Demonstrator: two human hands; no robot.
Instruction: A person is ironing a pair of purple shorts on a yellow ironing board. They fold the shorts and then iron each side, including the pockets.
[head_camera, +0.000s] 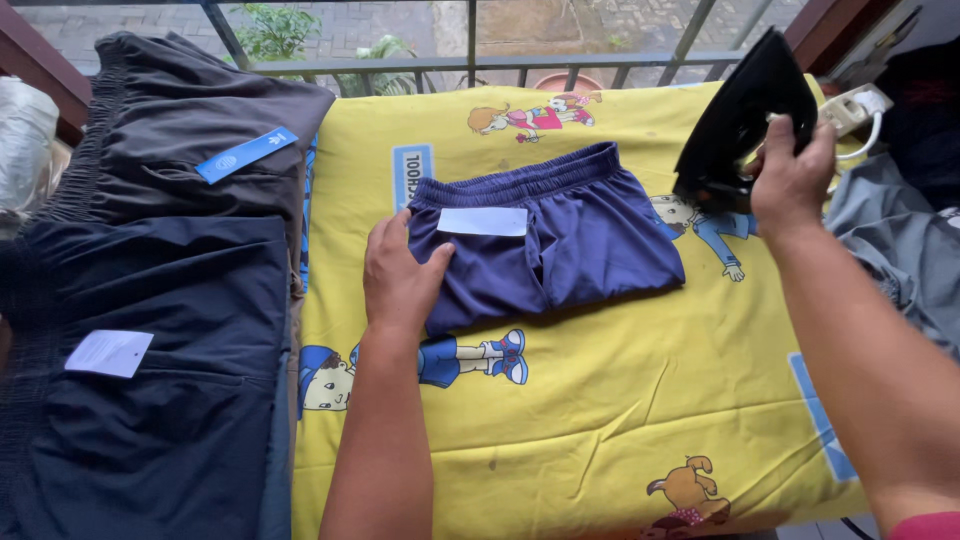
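A pair of folded dark blue shorts (580, 240) with a white label lies on a yellow cartoon-print cloth (620, 420) covering the board. My left hand (400, 275) rests flat on the shorts' left edge, fingers together, pressing them down. My right hand (790, 180) grips the handle of a black clothes iron (740, 110), held tilted up at the far right, above and to the right of the shorts and not touching them.
Folded dark garments lie to the left: dark shorts (190, 130) with a blue tag and navy ones (160, 370) with a white label. Grey cloth (890, 240) and a white power strip (850, 105) sit at the right. A metal railing (470, 60) runs behind.
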